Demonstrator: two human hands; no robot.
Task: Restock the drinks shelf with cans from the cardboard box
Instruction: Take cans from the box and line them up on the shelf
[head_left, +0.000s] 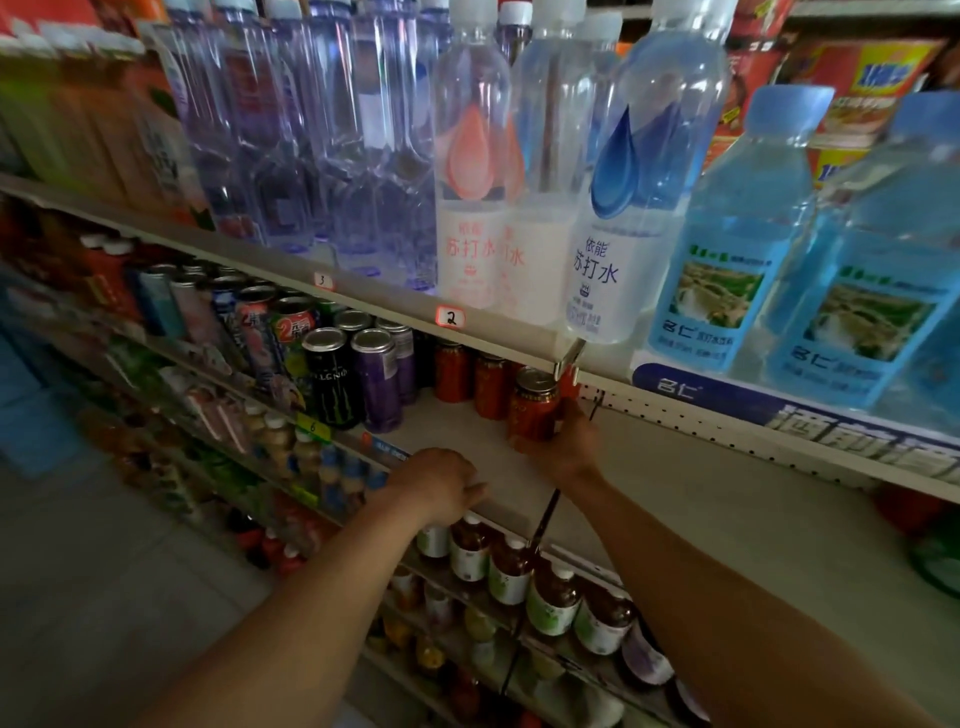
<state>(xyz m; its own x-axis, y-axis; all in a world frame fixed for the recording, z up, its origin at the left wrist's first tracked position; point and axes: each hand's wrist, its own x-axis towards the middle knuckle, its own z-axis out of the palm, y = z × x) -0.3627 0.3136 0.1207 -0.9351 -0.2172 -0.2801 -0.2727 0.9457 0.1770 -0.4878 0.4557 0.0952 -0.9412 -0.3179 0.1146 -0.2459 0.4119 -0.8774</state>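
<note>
My right hand (569, 441) grips a red can (532, 408) with a gold top and holds it upright just above the white drinks shelf (649, 499), close under the shelf above. Two more red cans (454, 371) stand behind it to the left, further back on the shelf. My left hand (441, 486) rests palm down on the front edge of the same shelf and holds nothing. The cardboard box is not in view.
A black can (332, 376) and a purple can (379, 382) stand left of the red cans, with more cans beyond. The shelf above (363, 299) carries water bottles (605, 218). Below the front edge stand tea bottles (511, 569). White shelf surface stretches right of my right hand.
</note>
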